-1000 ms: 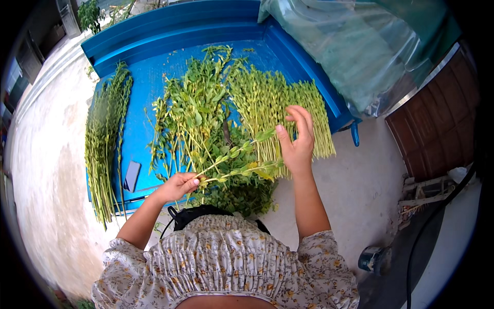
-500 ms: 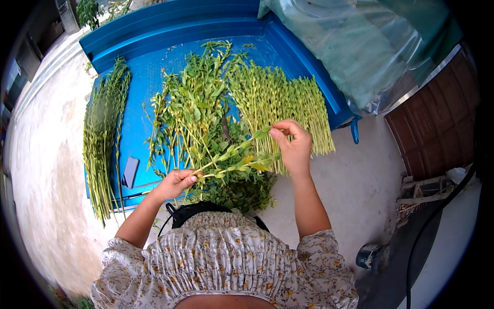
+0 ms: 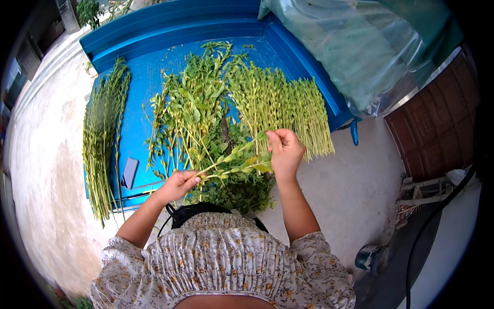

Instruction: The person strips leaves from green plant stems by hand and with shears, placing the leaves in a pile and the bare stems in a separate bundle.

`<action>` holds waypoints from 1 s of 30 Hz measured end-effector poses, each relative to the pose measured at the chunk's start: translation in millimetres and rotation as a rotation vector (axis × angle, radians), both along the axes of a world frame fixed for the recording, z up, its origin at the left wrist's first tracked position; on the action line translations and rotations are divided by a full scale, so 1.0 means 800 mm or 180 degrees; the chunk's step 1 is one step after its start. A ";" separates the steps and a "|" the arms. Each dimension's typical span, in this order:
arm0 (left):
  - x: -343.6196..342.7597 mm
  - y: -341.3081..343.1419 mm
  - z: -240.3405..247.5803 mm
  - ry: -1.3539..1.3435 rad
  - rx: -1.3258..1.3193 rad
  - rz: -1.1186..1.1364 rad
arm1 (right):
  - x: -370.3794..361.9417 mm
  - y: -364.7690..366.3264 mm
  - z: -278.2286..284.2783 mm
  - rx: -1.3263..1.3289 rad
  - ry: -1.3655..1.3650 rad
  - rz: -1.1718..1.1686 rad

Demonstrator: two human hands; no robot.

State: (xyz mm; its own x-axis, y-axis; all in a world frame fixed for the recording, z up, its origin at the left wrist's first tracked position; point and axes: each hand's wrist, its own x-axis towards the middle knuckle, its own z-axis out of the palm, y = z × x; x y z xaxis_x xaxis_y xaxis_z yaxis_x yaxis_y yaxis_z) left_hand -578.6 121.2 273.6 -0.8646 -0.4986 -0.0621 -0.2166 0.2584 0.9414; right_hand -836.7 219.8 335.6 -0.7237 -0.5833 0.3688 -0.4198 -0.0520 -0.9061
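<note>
My left hand (image 3: pixel 179 185) is closed round the lower ends of green sesame stalks (image 3: pixel 234 155) set with pods, which slant up to the right. There appear to be two of them, and a yellow leaf shows on the lower one. At the upper tip, my right hand (image 3: pixel 286 150) pinches the leafy end between thumb and fingers. Under the hands a pile of leafy stalks (image 3: pixel 193 103) lies on a blue truck bed (image 3: pixel 141 123). Right of it is a row of stripped, podded stalks (image 3: pixel 285 98).
A darker bundle of stalks (image 3: pixel 105 134) lies along the bed's left side, near a phone (image 3: pixel 129 172). Raised blue sides (image 3: pixel 175 23) edge the bed at the back and right. Plastic sheeting (image 3: pixel 360 56) hangs at the right; a bucket (image 3: pixel 368 257) stands on the floor.
My right hand has moved slightly left and down, staying at the stalk's tip. My left hand has shifted a little to the right, still holding the lower ends.
</note>
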 end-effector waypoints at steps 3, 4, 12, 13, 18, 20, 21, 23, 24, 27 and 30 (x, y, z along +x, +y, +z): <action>0.001 -0.003 -0.006 0.0025 -0.0155 0.0068 | -0.010 0.003 -0.003 0.0120 0.1105 0.0003; 0.002 -0.004 -0.003 -0.0020 -0.0138 0.0085 | -0.010 0.003 -0.003 0.0083 0.1200 0.0034; 0.004 -0.004 -0.006 0.0035 -0.0099 0.0179 | -0.010 0.005 0.002 0.0000 0.1180 0.0169; 0.005 -0.004 -0.006 0.0017 -0.0090 0.0173 | -0.012 0.006 0.007 -0.0018 0.1544 0.0221; 0.007 -0.006 0.003 -0.0006 -0.0238 0.0126 | -0.029 0.012 0.013 0.0064 0.2092 0.0568; 0.007 -0.005 0.008 -0.0071 -0.0304 0.0150 | -0.029 0.013 0.008 0.0115 0.1445 0.0706; 0.007 -0.005 0.009 -0.0105 -0.0338 0.0170 | -0.027 0.013 0.008 0.0105 0.0930 0.0766; 0.010 -0.007 0.008 -0.0199 -0.0503 0.0129 | -0.028 0.014 0.008 0.0001 0.0013 0.1128; 0.012 -0.008 0.007 -0.0244 -0.0584 0.0105 | -0.033 0.016 0.010 -0.0092 -0.0388 0.1427; 0.015 -0.007 0.005 -0.0020 -0.0544 0.0035 | -0.047 0.022 0.008 -0.0718 -0.1578 0.1926; 0.022 -0.008 0.006 -0.0311 -0.0469 0.0093 | -0.060 0.023 0.010 -0.1275 -0.1830 0.1819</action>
State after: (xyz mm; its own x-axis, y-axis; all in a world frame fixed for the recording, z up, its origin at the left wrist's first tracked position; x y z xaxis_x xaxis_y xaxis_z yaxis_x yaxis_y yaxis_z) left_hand -561.1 114.9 278.5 -0.8431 -0.5333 -0.0694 -0.3146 0.3843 0.8680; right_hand -884.6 238.4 343.6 -0.4984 -0.8161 0.2925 0.2788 -0.4704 -0.8373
